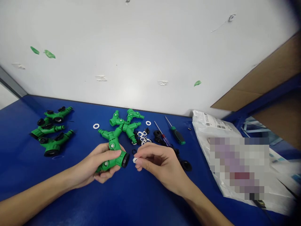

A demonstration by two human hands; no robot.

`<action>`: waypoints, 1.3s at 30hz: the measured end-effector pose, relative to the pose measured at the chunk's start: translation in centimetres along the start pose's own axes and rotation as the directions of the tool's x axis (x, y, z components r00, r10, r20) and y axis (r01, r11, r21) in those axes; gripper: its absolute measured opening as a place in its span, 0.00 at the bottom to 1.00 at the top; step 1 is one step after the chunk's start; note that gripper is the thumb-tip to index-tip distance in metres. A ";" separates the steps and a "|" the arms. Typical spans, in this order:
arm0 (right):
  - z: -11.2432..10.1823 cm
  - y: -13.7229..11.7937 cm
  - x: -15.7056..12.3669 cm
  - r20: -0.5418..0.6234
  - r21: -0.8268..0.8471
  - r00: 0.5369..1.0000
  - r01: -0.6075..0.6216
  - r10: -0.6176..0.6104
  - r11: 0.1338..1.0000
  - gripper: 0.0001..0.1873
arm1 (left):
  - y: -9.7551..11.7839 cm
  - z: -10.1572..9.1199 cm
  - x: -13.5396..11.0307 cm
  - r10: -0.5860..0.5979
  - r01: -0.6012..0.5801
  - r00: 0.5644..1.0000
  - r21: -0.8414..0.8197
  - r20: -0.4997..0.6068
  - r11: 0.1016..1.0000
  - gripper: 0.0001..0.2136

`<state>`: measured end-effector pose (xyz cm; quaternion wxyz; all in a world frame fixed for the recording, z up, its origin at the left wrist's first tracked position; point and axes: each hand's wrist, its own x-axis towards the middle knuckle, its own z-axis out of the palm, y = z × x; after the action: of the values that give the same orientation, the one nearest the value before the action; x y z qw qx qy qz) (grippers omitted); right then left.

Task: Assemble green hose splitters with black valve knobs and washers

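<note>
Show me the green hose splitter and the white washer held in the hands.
green hose splitter (112,146), head view, on its upper stem.
white washer (134,160), head view, on its exposed edge.

Two screwdrivers, one green-handled (178,135) and one red-handled (162,137), lie near each other on the blue counter (98,207), beside a white plastic bag (211,125) with a pixelated patch. Four green connectors (50,130) sit grouped at the left. Behind rises a white wall (131,56) with green scraps (49,54), and cardboard (256,84) shows at the right.
</note>
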<state>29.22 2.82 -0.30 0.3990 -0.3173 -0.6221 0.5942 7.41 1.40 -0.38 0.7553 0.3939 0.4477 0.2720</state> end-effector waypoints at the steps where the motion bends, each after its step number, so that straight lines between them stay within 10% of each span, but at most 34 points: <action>1: 0.4 0.0 -0.1 0.006 0.075 1.000 0.013 -0.013 0.997 0.03 | -0.3 0.2 0.0 -0.034 0.039 0.998 -0.101 0.049 0.994 0.16; 8: 1.5 0.2 -0.3 -0.023 0.071 0.997 0.072 -0.071 0.995 0.04 | -1.4 0.9 0.2 -0.091 0.194 0.955 -0.360 0.282 0.913 0.12; 13: 1.7 0.6 -0.3 0.124 0.268 0.989 -0.110 0.080 0.957 0.10 | -1.7 1.1 0.3 -0.148 0.291 0.918 -0.373 0.368 0.881 0.13; 39: 1.9 2.1 -0.6 0.212 0.428 0.974 -0.166 0.080 0.888 0.12 | -2.4 1.0 0.0 -0.133 0.236 0.938 -0.307 0.321 0.922 0.12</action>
<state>27.68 1.62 -2.36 0.3616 -0.1995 -0.4838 0.7717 8.45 -0.29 -2.07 0.8925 0.2485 0.3120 0.2107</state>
